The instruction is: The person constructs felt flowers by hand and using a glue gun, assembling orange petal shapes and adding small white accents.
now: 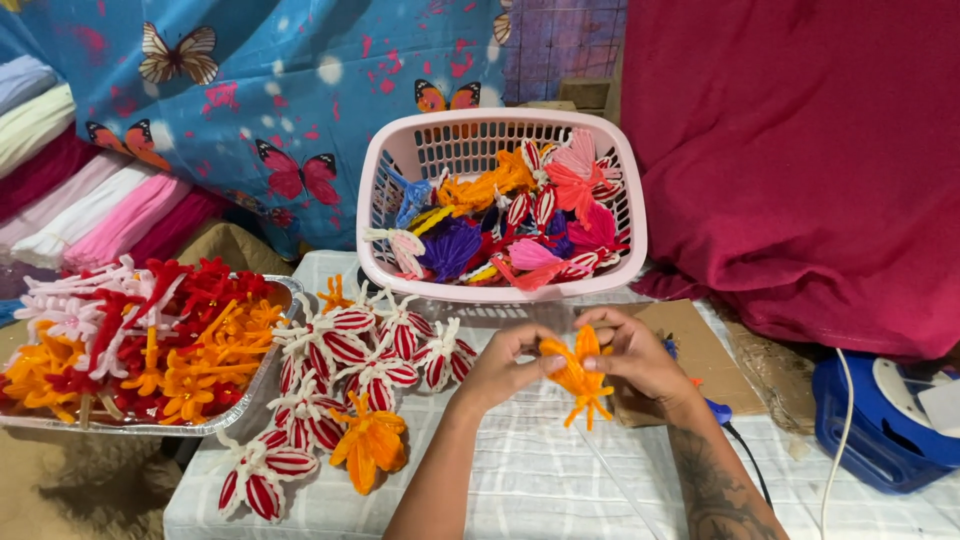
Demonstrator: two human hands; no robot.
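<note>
A foil tray (262, 395) of red, white and orange flowers sits at far left, with striped flowers (345, 365) loose on the table beside it. The left hand (503, 365) pinches the orange flower (578, 375) from its left, the right hand (632, 357) from its right; its stem runs downward, between both hands, below the pink basket (500, 285)

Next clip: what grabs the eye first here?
Both hands, left hand and right hand, pinch an orange pipe-cleaner flower at centre. Behind it sits a pink plastic basket heaped with multicoloured pipe-cleaner flowers; a foil tray of red, orange and white ones lies far left.
</note>
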